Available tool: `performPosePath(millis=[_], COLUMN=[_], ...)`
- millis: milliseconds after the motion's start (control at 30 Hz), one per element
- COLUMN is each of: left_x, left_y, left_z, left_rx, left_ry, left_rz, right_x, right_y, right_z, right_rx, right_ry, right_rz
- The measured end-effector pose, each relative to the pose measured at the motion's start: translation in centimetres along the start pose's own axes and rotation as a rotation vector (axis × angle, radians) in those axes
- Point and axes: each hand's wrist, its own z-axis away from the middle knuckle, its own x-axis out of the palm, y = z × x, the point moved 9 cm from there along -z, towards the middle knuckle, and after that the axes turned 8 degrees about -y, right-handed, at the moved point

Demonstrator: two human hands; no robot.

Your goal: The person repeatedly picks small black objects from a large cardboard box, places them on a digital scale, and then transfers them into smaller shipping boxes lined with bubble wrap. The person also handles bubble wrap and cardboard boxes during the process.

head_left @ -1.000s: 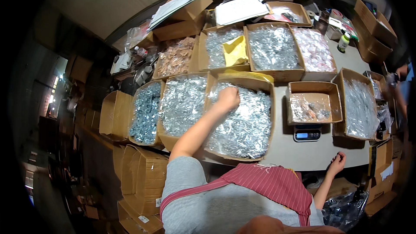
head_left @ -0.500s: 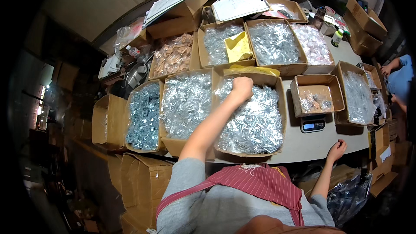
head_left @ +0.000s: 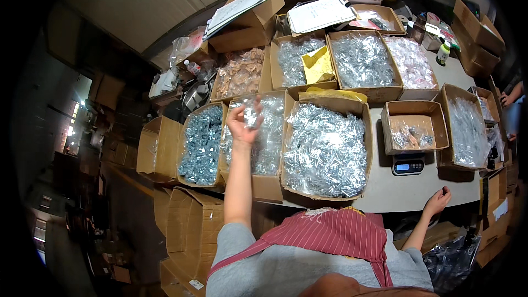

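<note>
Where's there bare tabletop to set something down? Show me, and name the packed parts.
The widest bare patch of table lies between the large box of silver pieces and the right hand, before the scale. A smaller one borders the green bottle. Left of and behind that large box, boxes stand crowded together.

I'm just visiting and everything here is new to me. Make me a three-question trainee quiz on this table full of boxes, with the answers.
1. Short answer: What device with a lit display shows just in front of the small box?
2. True or false: The right hand is nearer the small box than the left hand is.
3. Fill in: The left hand is over the clear packs in a box in the ____ row (front or back).

Key:
1. A scale.
2. True.
3. Front.
</note>
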Motion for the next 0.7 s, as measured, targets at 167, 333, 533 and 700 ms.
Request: performPosePath(millis=[167,333,533,700], left_x=[-5.8,-6.1,2.0,15.9], left_y=[2.7,-2.2,-2.7,-15.0], left_z=[-0.1,0.6,0.1,-1.9], left_rx=[0.128,0.008,0.381,0.02], left_ry=[0.242,0.287,0.136,-0.272], left_rz=[-1.34,-2.216,-1.483,-1.038], right_x=[0.7,0.8,0.3,-0.1], right_y=[-0.6,-1.4,-2.4,-3.0], right_z=[-0.1,-0.1,0.1,-0.4], right_rx=[-0.002,-0.001,-0.03,-0.033], right_ry=[-0.011,-0.106,-0.092,-0.108], right_rz=[0.001,-0.026,-0.017,-0.021])
